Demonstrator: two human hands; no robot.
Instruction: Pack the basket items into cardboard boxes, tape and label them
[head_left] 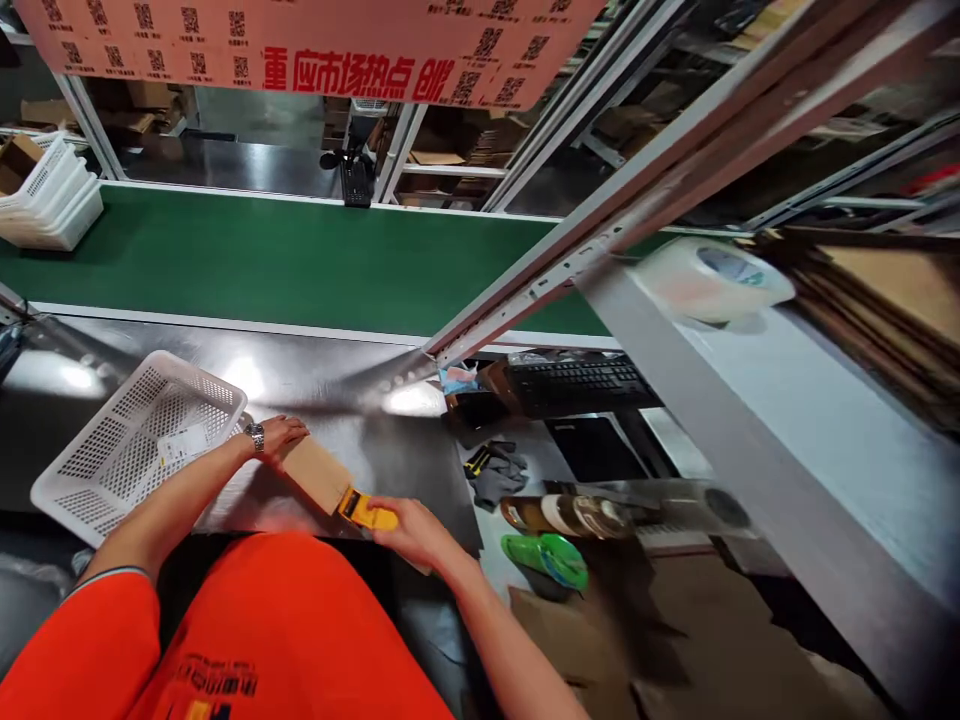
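Note:
My left hand [283,436], with a metal watch on the wrist, grips the far left end of a small brown cardboard box [319,472] on the steel worktop. My right hand [409,530] is closed round a yellow hand tool [371,512] with a dark part at its head. The head touches the near right end of the box; its exact kind I cannot make out. Just left of my left hand, a white perforated basket [139,430] stands tilted in view, a white labelled packet [182,444] inside it.
A green conveyor belt [300,258] runs behind the steel worktop [390,445]. To the right are a keyboard [581,382], grey gloves [499,475], bottles and a green packet [544,560]. A metal post and a shelf with a clear tape roll [716,280] rise at right.

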